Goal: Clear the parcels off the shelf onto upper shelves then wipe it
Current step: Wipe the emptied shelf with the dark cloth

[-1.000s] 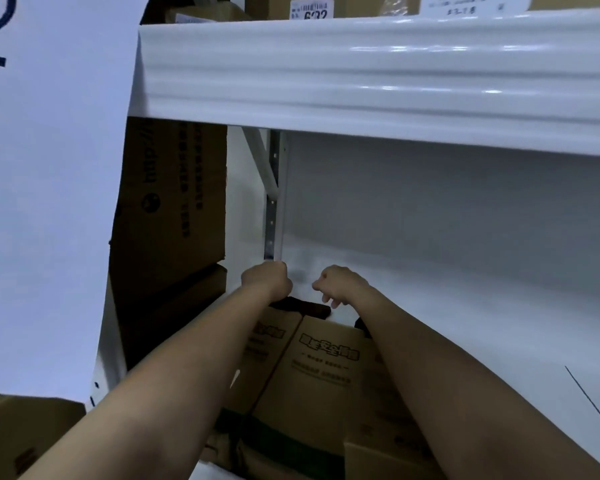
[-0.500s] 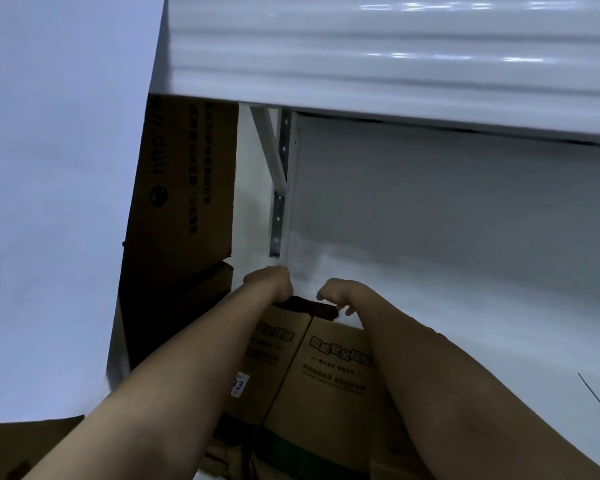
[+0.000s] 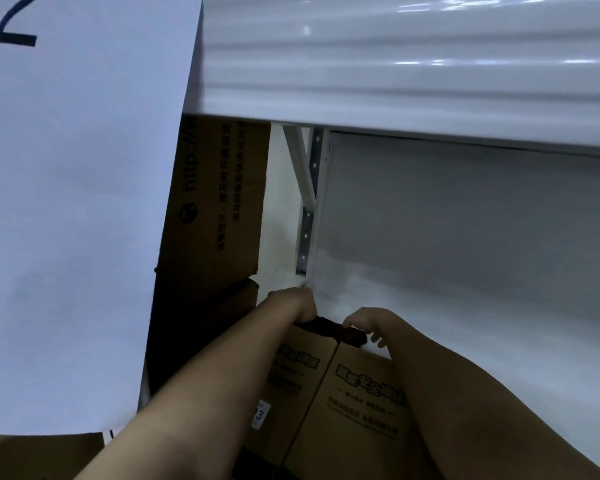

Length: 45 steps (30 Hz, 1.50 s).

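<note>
Two brown cardboard parcels stand side by side on the white shelf (image 3: 482, 341), the left parcel (image 3: 291, 379) with a small white label, the right parcel (image 3: 357, 403) with dark printed characters. A dark strip (image 3: 333, 330) lies along their far top edge. My left hand (image 3: 300, 303) curls over the far top of the left parcel. My right hand (image 3: 371, 323) hooks its fingers over the far top of the right parcel. Both forearms reach over the parcels and hide part of them.
The white front edge of the upper shelf (image 3: 413, 64) hangs just above. A large white paper sheet (image 3: 73, 202) with a printed 2 fills the left. Behind it stand brown cartons (image 3: 219, 209). A perforated upright post (image 3: 309, 216) rises at the shelf's back corner.
The view has dropped slightly and the upper shelf's top contents left the frame. Both hands stay at the parcels' far edge, the right one curling further over it.
</note>
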Each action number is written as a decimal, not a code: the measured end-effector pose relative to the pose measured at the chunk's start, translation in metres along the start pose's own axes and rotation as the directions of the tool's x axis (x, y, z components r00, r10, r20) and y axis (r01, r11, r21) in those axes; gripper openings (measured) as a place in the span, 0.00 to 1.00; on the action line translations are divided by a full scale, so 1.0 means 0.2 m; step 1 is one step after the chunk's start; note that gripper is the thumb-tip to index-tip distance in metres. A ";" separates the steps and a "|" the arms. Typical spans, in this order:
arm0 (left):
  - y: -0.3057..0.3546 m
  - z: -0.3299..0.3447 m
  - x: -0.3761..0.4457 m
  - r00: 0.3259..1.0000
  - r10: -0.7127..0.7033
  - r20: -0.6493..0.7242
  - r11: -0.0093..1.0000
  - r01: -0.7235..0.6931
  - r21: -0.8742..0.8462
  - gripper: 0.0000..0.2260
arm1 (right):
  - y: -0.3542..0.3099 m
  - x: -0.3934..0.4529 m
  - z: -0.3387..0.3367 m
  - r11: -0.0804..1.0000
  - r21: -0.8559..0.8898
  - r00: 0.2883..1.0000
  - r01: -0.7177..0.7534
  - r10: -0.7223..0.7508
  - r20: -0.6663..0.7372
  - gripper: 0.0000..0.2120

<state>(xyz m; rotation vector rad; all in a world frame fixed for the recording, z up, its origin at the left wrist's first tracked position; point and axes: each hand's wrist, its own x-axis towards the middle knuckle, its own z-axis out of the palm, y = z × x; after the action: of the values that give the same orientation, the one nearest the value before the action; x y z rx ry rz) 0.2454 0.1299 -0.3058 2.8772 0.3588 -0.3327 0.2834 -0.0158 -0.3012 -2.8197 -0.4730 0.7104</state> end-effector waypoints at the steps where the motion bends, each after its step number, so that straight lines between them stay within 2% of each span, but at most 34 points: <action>1: 0.00 0.00 0.00 1.000 -0.001 -0.001 1.000 0.001 -0.001 0.25 | 0.00 0.02 0.01 1.000 0.008 1.000 0.007 -0.007 0.005 0.20; 4: -0.01 0.01 0.00 1.000 0.002 -0.011 1.000 -0.002 0.000 0.25 | 0.00 0.06 0.02 1.000 -0.022 1.000 0.019 -0.018 0.009 0.19; 9: -0.01 0.01 0.01 1.000 -0.019 -0.020 1.000 0.019 0.000 0.24 | 0.02 0.11 0.05 0.998 0.040 0.999 -0.040 0.039 0.016 0.23; 13: -0.02 0.03 0.02 0.999 -0.043 -0.010 0.999 0.043 -0.009 0.25 | 0.04 0.14 0.10 0.989 0.137 0.996 -0.059 0.049 0.080 0.24; 16: -0.02 0.04 0.03 0.998 -0.057 -0.009 0.998 0.057 -0.012 0.25 | 0.03 0.16 0.11 0.969 0.225 0.981 -0.101 0.059 0.187 0.22; 18: -0.03 0.05 0.02 0.999 -0.051 -0.013 0.998 0.050 -0.024 0.24 | 0.03 0.20 0.12 0.964 0.250 0.982 -0.094 0.049 0.180 0.20; 22: -0.03 0.05 0.02 0.998 -0.057 -0.009 0.998 0.057 -0.026 0.24 | 0.05 0.20 0.11 0.959 0.275 0.996 -0.069 0.050 0.074 0.07; 25: -0.03 0.05 0.02 0.998 -0.060 -0.003 0.997 0.060 -0.043 0.23 | 0.05 0.21 0.09 0.938 0.346 0.998 -0.026 0.042 -0.037 0.07; 28: -0.01 0.04 0.00 0.999 -0.033 -0.029 0.998 0.031 -0.061 0.21 | 0.05 0.26 0.08 0.811 0.585 0.984 -0.003 0.106 -0.142 0.06; 30: 0.01 0.03 -0.01 0.998 -0.010 -0.055 0.997 0.006 -0.077 0.20 | 0.04 0.29 0.06 0.761 0.646 0.972 0.064 0.101 -0.214 0.09; 34: 0.05 0.03 -0.03 0.993 0.017 -0.114 0.996 -0.027 -0.090 0.21 | 0.03 0.29 0.00 0.743 0.637 0.916 0.205 0.083 -0.392 0.14; 37: 0.08 0.02 -0.03 0.984 0.058 -0.167 0.974 -0.093 -0.206 0.21 | 0.03 0.23 -0.05 0.785 0.537 0.837 0.310 0.043 -0.546 0.14; 40: 0.12 0.01 -0.02 0.978 0.076 -0.192 0.886 -0.155 -0.437 0.21 | 0.04 0.15 -0.11 0.838 0.426 0.744 0.342 0.036 -0.668 0.10; 43: 0.19 -0.01 -0.03 0.972 0.015 -0.233 0.700 -0.177 -0.692 0.23 | 0.03 0.06 -0.19 0.861 0.367 0.686 0.352 0.030 -0.727 0.14; 45: 0.24 -0.03 -0.05 0.964 -0.039 -0.264 0.581 -0.193 -0.791 0.26 | 0.02 0.00 -0.25 0.826 0.337 0.663 0.451 -0.058 -0.746 0.13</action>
<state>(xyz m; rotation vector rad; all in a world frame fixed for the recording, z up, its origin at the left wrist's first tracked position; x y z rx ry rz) 0.2505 0.0845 -0.2891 1.9805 0.3107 0.2044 0.3089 -0.0261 -0.2588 -2.1938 -0.4488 -0.3218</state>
